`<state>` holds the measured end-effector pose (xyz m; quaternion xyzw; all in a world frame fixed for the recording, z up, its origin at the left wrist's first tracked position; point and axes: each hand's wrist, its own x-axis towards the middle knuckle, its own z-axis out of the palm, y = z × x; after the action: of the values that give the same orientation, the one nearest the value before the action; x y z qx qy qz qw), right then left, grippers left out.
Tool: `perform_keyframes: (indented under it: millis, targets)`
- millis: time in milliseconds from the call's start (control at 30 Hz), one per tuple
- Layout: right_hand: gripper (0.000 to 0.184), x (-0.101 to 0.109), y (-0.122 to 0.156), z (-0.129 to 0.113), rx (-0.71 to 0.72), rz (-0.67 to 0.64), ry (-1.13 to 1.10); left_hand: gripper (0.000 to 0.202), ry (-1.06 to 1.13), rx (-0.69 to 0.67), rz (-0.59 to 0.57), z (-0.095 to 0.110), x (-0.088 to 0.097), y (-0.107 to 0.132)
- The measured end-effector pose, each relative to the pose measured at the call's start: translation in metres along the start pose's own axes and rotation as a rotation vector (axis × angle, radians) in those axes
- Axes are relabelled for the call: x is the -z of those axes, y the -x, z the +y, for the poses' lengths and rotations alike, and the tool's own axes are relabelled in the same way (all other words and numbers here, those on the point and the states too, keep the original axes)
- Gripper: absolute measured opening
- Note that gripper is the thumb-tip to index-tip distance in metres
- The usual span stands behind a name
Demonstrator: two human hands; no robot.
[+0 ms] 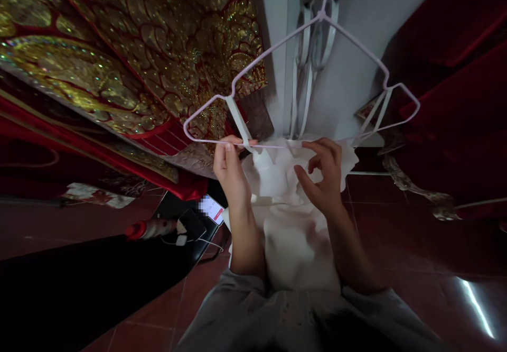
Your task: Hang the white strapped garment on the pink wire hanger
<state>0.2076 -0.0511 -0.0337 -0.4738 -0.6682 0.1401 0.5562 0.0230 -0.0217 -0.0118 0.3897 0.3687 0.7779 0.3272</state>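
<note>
A pale pink hanger (277, 40) hangs in front of me, its hook running out of the top of the view. Looped over its notches are the thin straps of a white ruffled garment (293, 246), which falls down toward my lap. My left hand (233, 169) pinches the hanger's bottom bar beside the left strap (237, 119), thumb in front and fingertips behind. Near the middle of that bar, my right hand (322, 172) has its thumb and fingers apart. Its index fingertip is at the bar and the garment's top edge; whether it touches is unclear.
Gold-sequined red fabric (198, 40) hangs at the left, and dark red garments (455, 109) hang at the right. Grey-white straps (307, 77) run down the wall behind the hanger. On a black table (119, 278) lie a lit phone (214, 210), a dark phone (193, 224) and a red-capped bottle (148, 229).
</note>
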Motion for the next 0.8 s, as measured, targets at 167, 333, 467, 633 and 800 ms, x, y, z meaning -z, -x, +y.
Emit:
perform_keyframes:
  millis: [167,333,467,633,800]
  targets:
    - [0.036,0.000,-0.013,0.011,0.032,0.026,-0.064,0.039,-0.231,0.151,-0.315,0.029,0.018,0.003]
    - [0.036,0.006,-0.017,0.019,0.030,0.002,-0.059,0.033,0.134,0.151,-0.255,0.066,0.019,-0.021]
    - [0.037,0.009,-0.015,0.022,0.059,0.009,-0.037,0.036,0.122,-0.042,0.032,0.059,0.025,-0.049]
    - [0.035,0.002,-0.015,0.021,0.045,0.014,-0.019,0.024,-0.022,0.091,-0.048,0.023,0.024,-0.033]
    - [0.039,0.007,-0.011,0.019,0.063,-0.003,-0.063,0.041,0.123,0.116,-0.025,0.013,-0.006,-0.003]
